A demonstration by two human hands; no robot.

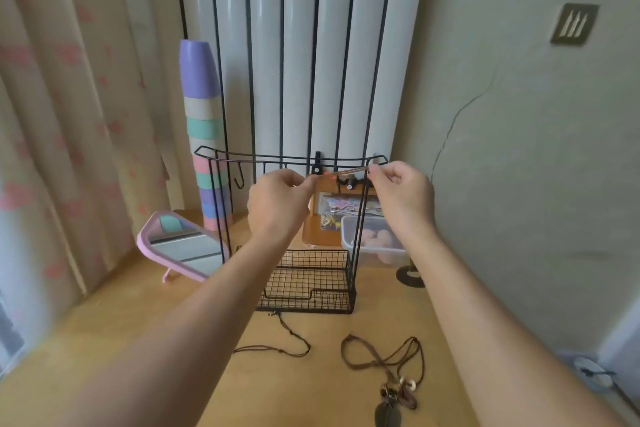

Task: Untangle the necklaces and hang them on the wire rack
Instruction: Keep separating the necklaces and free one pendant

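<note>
Forearms [194,333] out; left hand [277,199] and right hand [403,196] pinch a taut cord [346,171], seemingly a necklace, at wire rack [221,204] rail; hooking it comes next.

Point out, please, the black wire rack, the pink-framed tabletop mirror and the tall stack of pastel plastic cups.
black wire rack [306,282], head view, on its basket's mesh floor.
pink-framed tabletop mirror [188,250], head view, on the middle of its glass.
tall stack of pastel plastic cups [200,71], head view, on the purple top cup.
</note>
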